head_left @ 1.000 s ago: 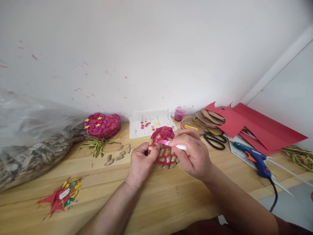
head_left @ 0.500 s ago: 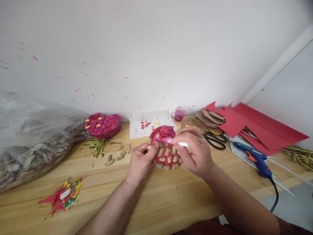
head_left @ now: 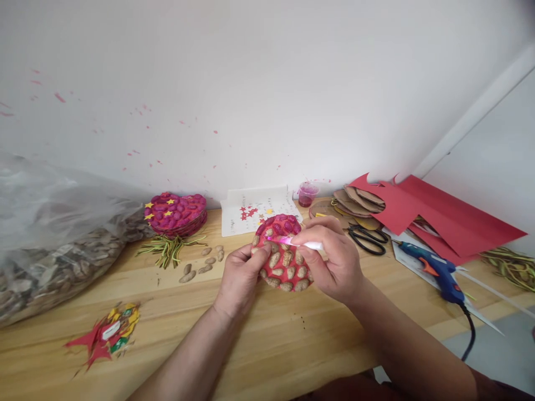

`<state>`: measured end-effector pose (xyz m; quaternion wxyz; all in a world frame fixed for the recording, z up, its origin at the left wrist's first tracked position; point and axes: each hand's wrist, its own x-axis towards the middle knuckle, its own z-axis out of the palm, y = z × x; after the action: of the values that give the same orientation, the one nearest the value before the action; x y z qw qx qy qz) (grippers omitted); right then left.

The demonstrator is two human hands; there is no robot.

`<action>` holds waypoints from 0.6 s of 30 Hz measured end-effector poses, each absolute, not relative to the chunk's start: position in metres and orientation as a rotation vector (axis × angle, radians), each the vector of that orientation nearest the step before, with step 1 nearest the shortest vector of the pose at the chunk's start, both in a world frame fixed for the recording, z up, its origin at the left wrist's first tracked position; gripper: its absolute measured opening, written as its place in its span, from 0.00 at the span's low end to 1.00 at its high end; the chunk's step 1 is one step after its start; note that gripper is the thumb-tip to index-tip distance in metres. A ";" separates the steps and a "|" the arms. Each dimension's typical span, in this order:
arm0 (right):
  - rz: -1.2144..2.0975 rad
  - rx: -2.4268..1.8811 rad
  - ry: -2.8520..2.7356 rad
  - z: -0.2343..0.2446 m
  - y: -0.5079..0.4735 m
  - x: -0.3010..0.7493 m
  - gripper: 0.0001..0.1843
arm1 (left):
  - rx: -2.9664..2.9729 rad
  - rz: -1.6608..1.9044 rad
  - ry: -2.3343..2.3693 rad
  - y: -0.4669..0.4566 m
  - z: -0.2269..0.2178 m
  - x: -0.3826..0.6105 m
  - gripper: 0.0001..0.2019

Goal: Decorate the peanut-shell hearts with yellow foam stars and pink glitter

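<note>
My left hand [head_left: 243, 270] grips the left edge of a round red disc [head_left: 281, 272] covered with peanuts in their shells, thumb on top. Along its far edge the peanuts are painted purple; the nearer ones are bare tan. My right hand [head_left: 334, 259] pinches a white-handled paintbrush [head_left: 312, 245], its bristles stained bright pink. The brush tip touches a peanut on the disc's upper left, close to my left thumb. Behind the disc stands a clear plastic cup [head_left: 307, 195] with dark pink paint inside.
A stack of purple peanut discs [head_left: 178, 214] and loose peanuts [head_left: 204, 269] lie left, near a large bag of peanuts [head_left: 83, 250]. Paper scraps [head_left: 111, 334] lie front left. Right are black scissors [head_left: 368, 239], a blue glue gun [head_left: 430, 267] and red paper [head_left: 463, 211].
The brush tip has shifted slightly left on the disc, and the disc has tilted or turned a little. Both hands keep their hold.
</note>
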<state>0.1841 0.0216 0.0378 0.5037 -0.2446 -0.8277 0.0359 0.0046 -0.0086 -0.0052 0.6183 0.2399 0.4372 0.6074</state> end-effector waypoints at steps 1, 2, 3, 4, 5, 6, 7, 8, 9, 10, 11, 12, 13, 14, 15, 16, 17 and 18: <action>0.078 -0.592 -2.000 0.038 0.022 0.184 0.09 | 0.551 1.400 0.999 -0.009 -0.005 0.005 0.21; 0.061 -0.604 -1.996 0.037 0.022 0.184 0.09 | 0.550 1.400 0.995 -0.009 -0.005 0.005 0.21; 0.045 -0.623 -1.986 0.037 0.022 0.184 0.09 | 0.549 1.400 0.994 -0.009 -0.005 0.005 0.21; 0.034 -0.645 -1.974 0.037 0.021 0.184 0.09 | 0.547 1.399 0.995 -0.009 -0.005 0.005 0.22; 0.031 -0.662 -1.964 0.038 0.021 0.184 0.09 | 0.546 1.399 0.996 -0.009 -0.005 0.005 0.22; 0.037 -0.667 -1.960 0.038 0.021 0.184 0.09 | 0.545 1.398 0.996 -0.009 -0.005 0.005 0.22; 0.047 -0.658 -1.966 0.038 0.021 0.183 0.09 | 0.544 1.397 0.994 -0.009 -0.005 0.005 0.23; 0.056 -0.642 -1.975 0.038 0.020 0.183 0.09 | 0.545 1.398 0.990 -0.009 -0.005 0.005 0.23; 0.058 -0.625 -1.986 0.038 0.020 0.183 0.09 | 0.547 1.399 0.987 -0.009 -0.005 0.005 0.23; 0.056 -0.615 -1.992 0.038 0.020 0.183 0.09 | 0.550 1.399 0.986 -0.009 -0.005 0.005 0.23; 0.048 -0.617 -1.991 0.038 0.021 0.183 0.09 | 0.553 1.400 0.990 -0.009 -0.005 0.005 0.22; 0.039 -0.631 -1.981 0.038 0.021 0.183 0.09 | 0.555 1.401 0.997 -0.009 -0.005 0.005 0.22; 0.033 -0.650 -1.966 0.038 0.021 0.183 0.09 | 0.555 1.401 1.005 -0.009 -0.005 0.005 0.22; 0.031 -0.666 -1.952 0.038 0.021 0.183 0.09 | 0.553 1.399 1.012 -0.008 -0.005 0.005 0.22; 0.032 -0.673 -1.947 0.038 0.021 0.183 0.09 | 0.549 1.396 1.017 -0.008 -0.006 0.005 0.22; 0.034 -0.670 -1.950 0.038 0.021 0.183 0.09 | 0.545 1.394 1.018 -0.008 -0.006 0.005 0.22; 0.040 -0.657 -1.961 0.037 0.021 0.183 0.09 | 0.542 1.393 1.015 -0.008 -0.007 0.005 0.21; 0.049 -0.640 -1.976 0.037 0.020 0.182 0.09 | 0.541 1.392 1.010 -0.008 -0.007 0.005 0.21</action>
<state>0.1820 0.0199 0.0372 0.5073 -0.2656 -0.8196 0.0202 0.0048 -0.0081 -0.0074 0.6205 0.2354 0.4395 0.6053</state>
